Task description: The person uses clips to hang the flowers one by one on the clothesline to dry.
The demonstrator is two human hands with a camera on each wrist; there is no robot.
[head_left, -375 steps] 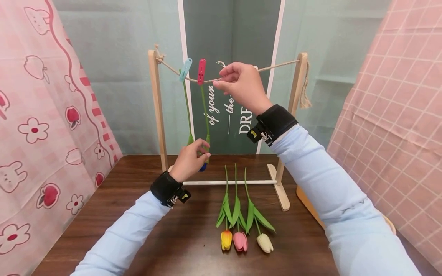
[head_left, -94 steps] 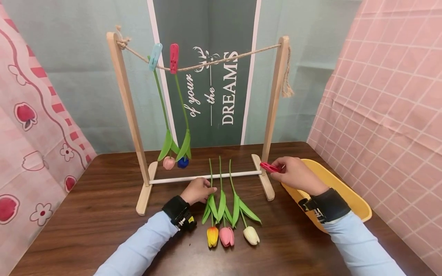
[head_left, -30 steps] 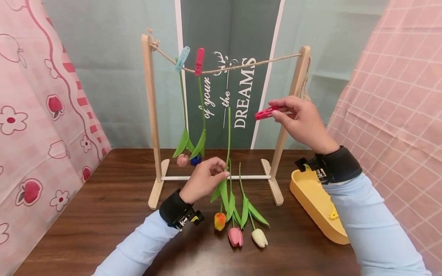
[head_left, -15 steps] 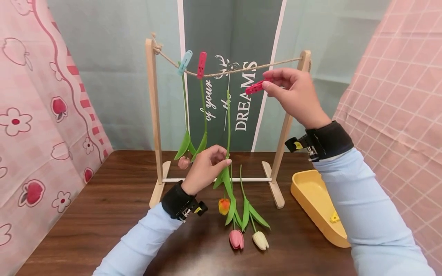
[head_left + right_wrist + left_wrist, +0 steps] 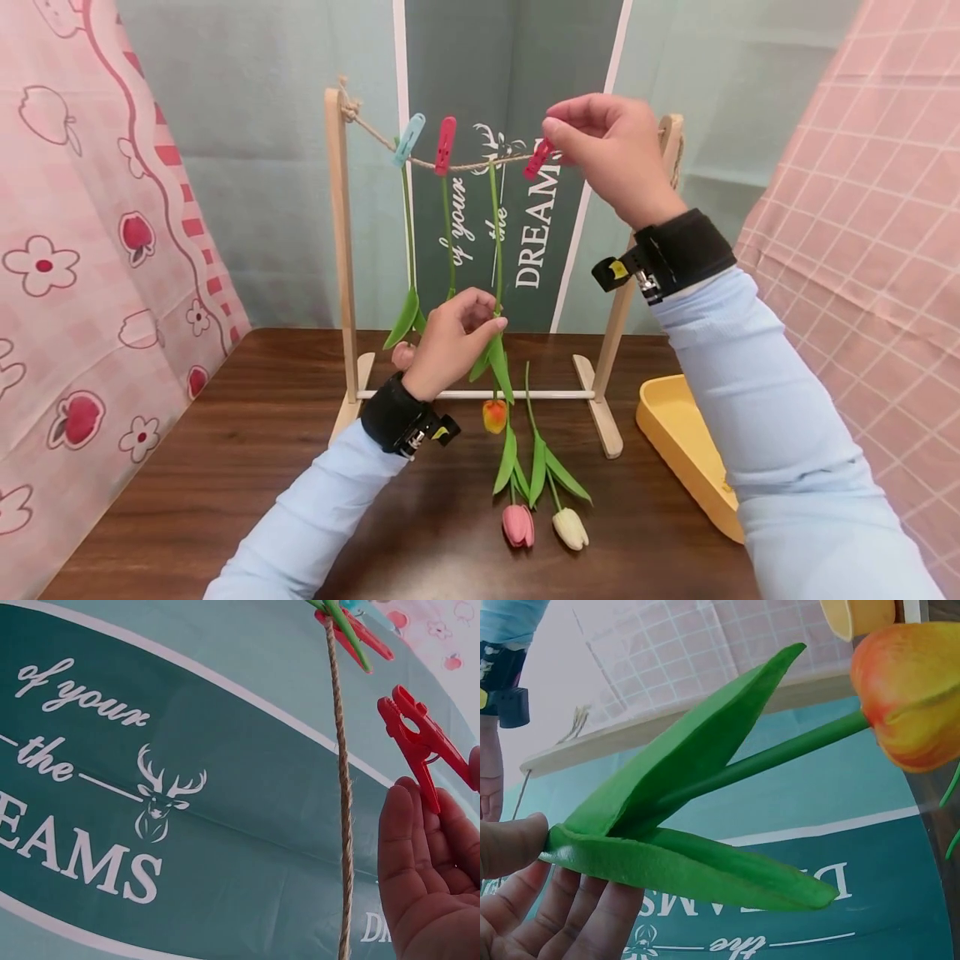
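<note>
My left hand (image 5: 453, 343) pinches the green stem of an orange-yellow artificial tulip (image 5: 494, 416) between thumb and fingers, just above its leaves. The bloom hangs down, and the stem's upper tip reaches the twine (image 5: 471, 167). In the left wrist view, the tulip's bloom (image 5: 907, 697) points away from the thumb. My right hand (image 5: 621, 158) pinches a red clothespin (image 5: 538, 159) by its handles, near the twine. In the right wrist view, that clothespin (image 5: 421, 739) is beside the twine (image 5: 342, 757). A pink tulip (image 5: 518, 526) and a white tulip (image 5: 571, 529) lie on the table.
The twine spans a wooden stand (image 5: 341, 242). A light-blue clothespin (image 5: 409, 139) and another red clothespin (image 5: 446, 146) hold hanging stems; one pale pink bloom (image 5: 403, 356) shows, the blue one is hidden behind my left hand. A yellow tray (image 5: 678, 454) sits at right.
The orange-yellow tulip has been lifted off the table, upward to the twine. My right hand has brought the red clothespin from near the tray up and leftward to the twine.
</note>
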